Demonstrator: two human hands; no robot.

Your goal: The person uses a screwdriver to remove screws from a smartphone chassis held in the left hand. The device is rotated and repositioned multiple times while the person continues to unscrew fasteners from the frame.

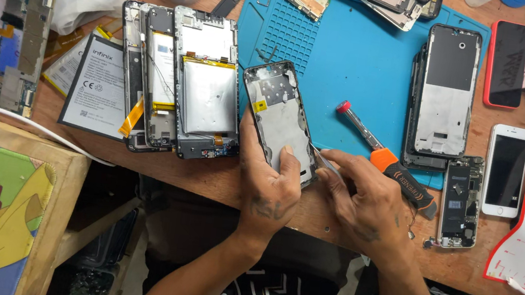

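My left hand [270, 181] grips the lower end of an opened phone frame [278, 111], silver inside with a black rim, lying tilted across the edge of the blue work mat [358, 59]. The thumb rests on the frame's lower part. My right hand [362, 202] holds thin metal tweezers [323, 161], their tip touching the frame's lower right edge. An orange and black screwdriver [387, 160] with a red tip lies on the mat just beyond my right hand.
Several opened phones with batteries [181, 82] lie left of the frame, beside a loose battery [97, 86]. Stacked phone frames [445, 96], a small opened phone [460, 202], a white phone [505, 170] and a red phone [506, 63] sit right. Circuit boards [22, 34] at far left.
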